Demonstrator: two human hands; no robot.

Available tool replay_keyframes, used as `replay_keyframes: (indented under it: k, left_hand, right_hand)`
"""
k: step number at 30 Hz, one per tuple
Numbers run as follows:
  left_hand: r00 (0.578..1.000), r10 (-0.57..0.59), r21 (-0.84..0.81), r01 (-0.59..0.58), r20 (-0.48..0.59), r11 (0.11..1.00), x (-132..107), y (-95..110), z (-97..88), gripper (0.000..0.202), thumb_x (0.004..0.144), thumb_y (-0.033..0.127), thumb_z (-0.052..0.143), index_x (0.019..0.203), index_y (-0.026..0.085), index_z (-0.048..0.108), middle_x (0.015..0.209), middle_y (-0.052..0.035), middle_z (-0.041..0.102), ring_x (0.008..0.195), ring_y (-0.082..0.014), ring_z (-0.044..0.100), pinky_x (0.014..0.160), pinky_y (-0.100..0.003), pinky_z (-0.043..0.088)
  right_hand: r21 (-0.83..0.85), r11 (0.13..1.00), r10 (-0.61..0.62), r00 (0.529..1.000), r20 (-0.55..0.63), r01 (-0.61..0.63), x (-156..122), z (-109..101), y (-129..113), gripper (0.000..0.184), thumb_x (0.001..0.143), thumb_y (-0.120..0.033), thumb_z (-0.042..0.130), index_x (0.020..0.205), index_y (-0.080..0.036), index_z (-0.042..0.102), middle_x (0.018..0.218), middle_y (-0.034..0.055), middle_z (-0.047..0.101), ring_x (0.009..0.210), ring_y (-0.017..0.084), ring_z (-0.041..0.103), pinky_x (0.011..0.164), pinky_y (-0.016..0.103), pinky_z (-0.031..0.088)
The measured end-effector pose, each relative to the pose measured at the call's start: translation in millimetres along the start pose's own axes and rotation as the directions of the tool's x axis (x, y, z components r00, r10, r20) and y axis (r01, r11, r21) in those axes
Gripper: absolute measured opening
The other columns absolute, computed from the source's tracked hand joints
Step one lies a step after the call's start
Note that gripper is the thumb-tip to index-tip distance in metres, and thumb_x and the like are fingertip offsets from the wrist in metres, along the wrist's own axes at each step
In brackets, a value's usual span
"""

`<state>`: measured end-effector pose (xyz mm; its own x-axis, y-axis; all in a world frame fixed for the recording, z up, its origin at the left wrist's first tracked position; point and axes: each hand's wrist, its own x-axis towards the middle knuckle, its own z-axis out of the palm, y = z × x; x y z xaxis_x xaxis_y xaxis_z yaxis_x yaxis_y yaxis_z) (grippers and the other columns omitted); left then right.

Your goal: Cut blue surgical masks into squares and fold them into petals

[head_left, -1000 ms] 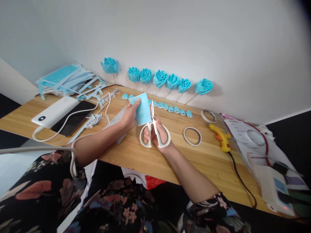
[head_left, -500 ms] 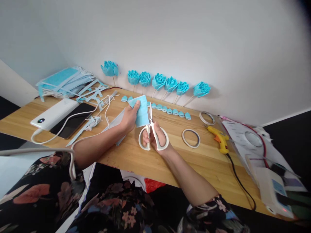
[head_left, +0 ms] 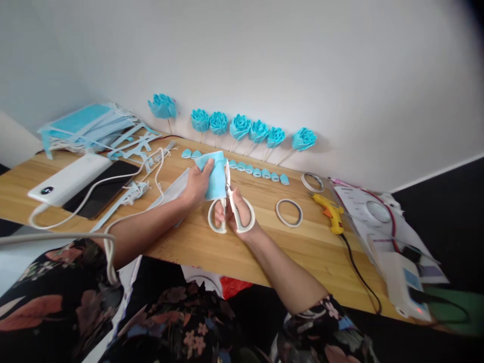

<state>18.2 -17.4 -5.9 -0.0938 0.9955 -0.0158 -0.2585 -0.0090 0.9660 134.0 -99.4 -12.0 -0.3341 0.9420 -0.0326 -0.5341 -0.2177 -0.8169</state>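
Pinching blue cloth at the frame's centre, the left hand is beside the right hand, which grips white scissors.

Scissors: white handles, silvery blade
Sheet, just left of the scissors: light blue
Flowers, beyond the scissors: bright turquoise, pale stems
Mask pile, far left of the scissors: blue and white
Phone, left of the scissors: black
Glue gun, right of the scissors: yellow, orange trigger
Table, under the scissors: honey-brown wood grain
Sleeves, nearer than the scissors: black, pink-and-rust floral print
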Motion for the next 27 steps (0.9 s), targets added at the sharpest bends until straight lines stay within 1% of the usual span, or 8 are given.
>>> replay_keyframes:
  k: [3, 8, 10, 14, 19, 24, 27]
  left_hand:
    - [1.0, 0.011, -0.008, -0.011, -0.018, 1.0, 0.3, 1.1, 0.7, 0.039, 0.081, 0.054, 0.071, 0.077, 0.019, 0.055, 0.063, 0.004, 0.051, 0.056, -0.0117, 0.047, 0.055, -0.024, 0.04]
    - [1.0, 0.013, -0.05, -0.013, 0.019, 0.999, 0.0, 1.5, 2.0, 0.04, 0.083, 0.055, 0.069, 0.079, 0.019, 0.054, 0.067, 0.0023, 0.055, 0.059, -0.0126, 0.052, 0.058, -0.024, 0.044]
    - [1.0, 0.019, -0.047, -0.018, 0.019, 0.999, 0.6, -0.4, 1.5, 0.04, 0.083, 0.056, 0.068, 0.081, 0.018, 0.054, 0.067, 0.0024, 0.055, 0.06, -0.0125, 0.052, 0.059, -0.024, 0.045]
    - [0.999, 0.018, -0.037, -0.017, 0.029, 0.999, 2.6, -5.1, -0.4, 0.042, 0.083, 0.058, 0.068, 0.081, 0.018, 0.055, 0.067, 0.003, 0.053, 0.059, -0.0118, 0.05, 0.058, -0.024, 0.044]
    - [0.998, 0.012, -0.009, -0.012, 0.06, 1.0, 0.4, -6.0, -0.5, 0.043, 0.081, 0.059, 0.069, 0.078, 0.019, 0.053, 0.066, 0.0028, 0.051, 0.058, -0.0117, 0.047, 0.056, -0.024, 0.042]
    - [0.998, 0.013, 0.004, -0.014, 0.058, 1.0, -5.0, -2.0, 2.9, 0.036, 0.084, 0.049, 0.069, 0.075, 0.018, 0.053, 0.063, 0.004, 0.048, 0.055, -0.0103, 0.044, 0.054, -0.023, 0.04]
    - [0.997, -0.042, -0.046, 0.045, 0.057, 0.998, -5.4, 0.8, 4.2, 0.033, 0.086, 0.046, 0.067, 0.076, 0.018, 0.053, 0.063, 0.0042, 0.049, 0.055, -0.0099, 0.044, 0.055, -0.023, 0.042]
  right_hand:
    - [0.015, 1.0, 0.013, 1.0, 0.001, -0.013, 0.7, 0.2, -0.7, 0.057, 0.074, -0.076, 0.068, 0.091, -0.023, 0.054, 0.057, -0.0063, 0.054, 0.045, 0.011, 0.048, 0.041, 0.022, 0.04]
    - [-0.02, 0.999, 0.044, 0.999, 0.01, -0.044, 1.3, 1.6, -3.6, 0.062, 0.078, -0.083, 0.056, 0.08, -0.02, 0.056, 0.05, -0.0042, 0.049, 0.047, 0.014, 0.052, 0.041, 0.024, 0.04]
    - [-0.032, 0.999, 0.041, 0.999, -0.001, -0.041, 1.0, 2.2, -4.4, 0.063, 0.078, -0.083, 0.055, 0.079, -0.02, 0.056, 0.05, -0.0038, 0.049, 0.049, 0.015, 0.054, 0.041, 0.024, 0.04]
    - [-0.035, 0.999, 0.02, 0.999, -0.029, -0.021, 0.2, 2.2, -4.9, 0.059, 0.08, -0.08, 0.057, 0.085, -0.021, 0.057, 0.052, -0.0043, 0.052, 0.047, 0.014, 0.053, 0.043, 0.024, 0.042]
    - [0.011, 1.0, 0.004, 1.0, 0.012, -0.004, 1.4, -0.4, -2.4, 0.06, 0.077, -0.078, 0.063, 0.095, -0.021, 0.057, 0.054, -0.0059, 0.052, 0.047, 0.013, 0.052, 0.044, 0.024, 0.044]
    - [0.01, 0.999, -0.042, 0.999, -0.004, 0.042, 1.8, -1.6, 1.1, 0.06, 0.078, -0.076, 0.064, 0.104, -0.023, 0.056, 0.055, -0.0071, 0.051, 0.047, 0.013, 0.051, 0.043, 0.024, 0.045]
    - [-0.009, 0.998, -0.059, 0.998, -0.032, 0.059, 0.8, -0.2, 1.4, 0.06, 0.081, -0.075, 0.062, 0.11, -0.023, 0.055, 0.057, -0.0072, 0.052, 0.046, 0.012, 0.047, 0.043, 0.024, 0.043]
